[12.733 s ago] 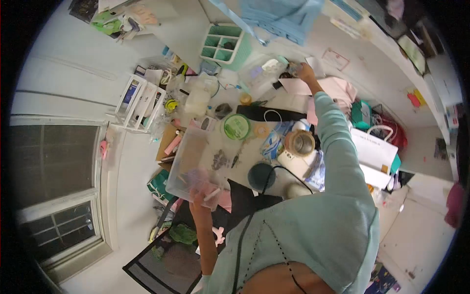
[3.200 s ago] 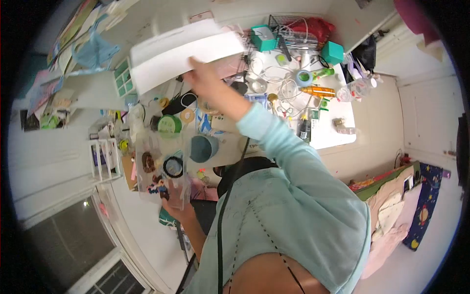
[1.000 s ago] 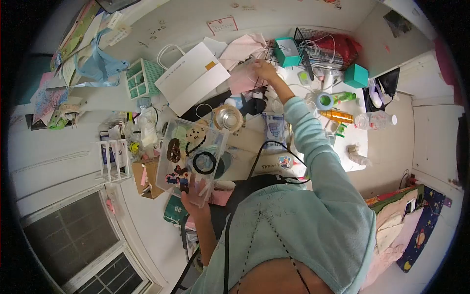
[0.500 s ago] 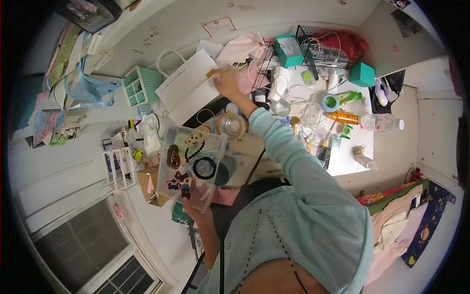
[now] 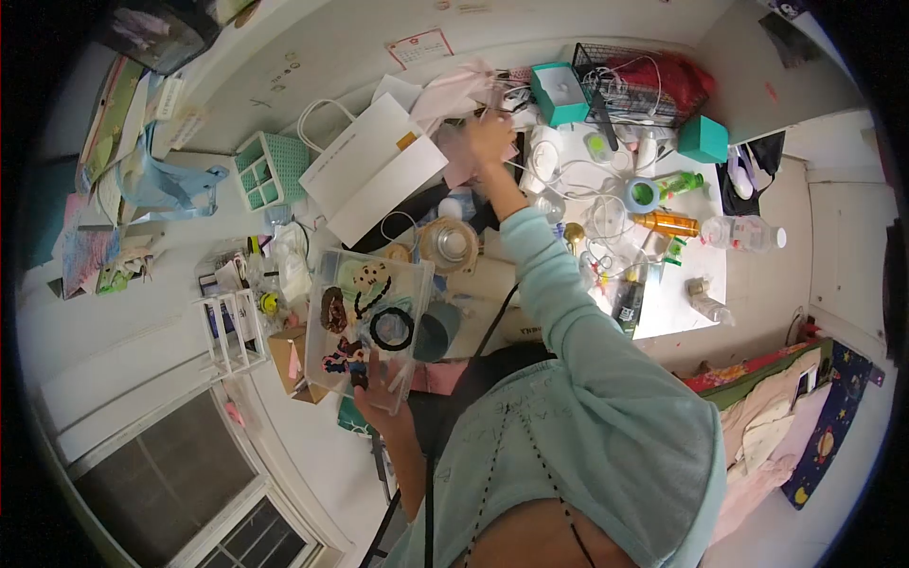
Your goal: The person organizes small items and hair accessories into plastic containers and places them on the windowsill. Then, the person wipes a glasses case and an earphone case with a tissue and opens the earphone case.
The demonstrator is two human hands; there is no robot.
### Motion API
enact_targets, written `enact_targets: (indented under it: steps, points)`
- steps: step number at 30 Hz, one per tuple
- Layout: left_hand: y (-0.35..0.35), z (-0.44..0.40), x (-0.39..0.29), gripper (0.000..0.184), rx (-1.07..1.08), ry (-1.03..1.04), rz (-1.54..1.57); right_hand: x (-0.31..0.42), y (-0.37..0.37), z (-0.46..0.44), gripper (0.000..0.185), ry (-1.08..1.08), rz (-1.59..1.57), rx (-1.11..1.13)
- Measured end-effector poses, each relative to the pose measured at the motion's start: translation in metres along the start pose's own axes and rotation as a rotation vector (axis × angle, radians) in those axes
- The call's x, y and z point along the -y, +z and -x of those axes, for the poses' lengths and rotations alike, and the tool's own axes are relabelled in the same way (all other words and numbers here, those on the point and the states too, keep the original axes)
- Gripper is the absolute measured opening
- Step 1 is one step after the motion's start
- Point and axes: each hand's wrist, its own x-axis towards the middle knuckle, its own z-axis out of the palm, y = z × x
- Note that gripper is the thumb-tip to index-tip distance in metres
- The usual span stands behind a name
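Observation:
A clear plastic box [image 5: 328, 284] is held by its near edge in my left hand [image 5: 383, 390], the fingers seen through the plastic. Inside lie a black ring-shaped hair band [image 5: 391, 328], a brown scrunchie [image 5: 333, 310], a dark beaded band and a patterned scrunchie [image 5: 343, 357]. My right hand [image 5: 490, 138] is blurred by motion over pink material beside the white paper bag [image 5: 374, 170]; its fingers and whatever they hold cannot be made out. Pale pink cloth [image 5: 454, 90] lies just behind it.
A black wire basket [image 5: 615, 85] and teal boxes [image 5: 702, 140] stand at the back right. Tangled white cables [image 5: 606, 220], an orange bottle [image 5: 666, 223] and clear bottles [image 5: 743, 234] lie to the right. A mint divided basket [image 5: 270, 170] is at the back left; a blue-grey cup [image 5: 437, 331] stands beside the box.
The white paper bag was lifted earlier and now rests at the back. My right hand has moved right from the bag's edge since the last frame. My left hand still holds the clear box.

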Motion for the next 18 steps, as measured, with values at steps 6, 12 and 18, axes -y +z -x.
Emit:
enact_targets:
  steps: [6, 12, 18]
  points:
    - [0.007, -0.002, -0.004, 0.062, -0.024, -0.014, 0.002, 0.032, 0.035, 0.037, 0.049, -0.175, -0.259, 0.047]
    - [0.009, -0.001, -0.004, 0.061, 0.005, 0.021, -0.058, 0.018, 0.063, 0.053, 0.031, -0.416, -0.065, 0.466]
    - [0.011, 0.000, -0.004, 0.066, -0.052, 0.041, -0.130, -0.013, -0.019, 0.032, 0.017, -0.450, 0.162, -0.024]
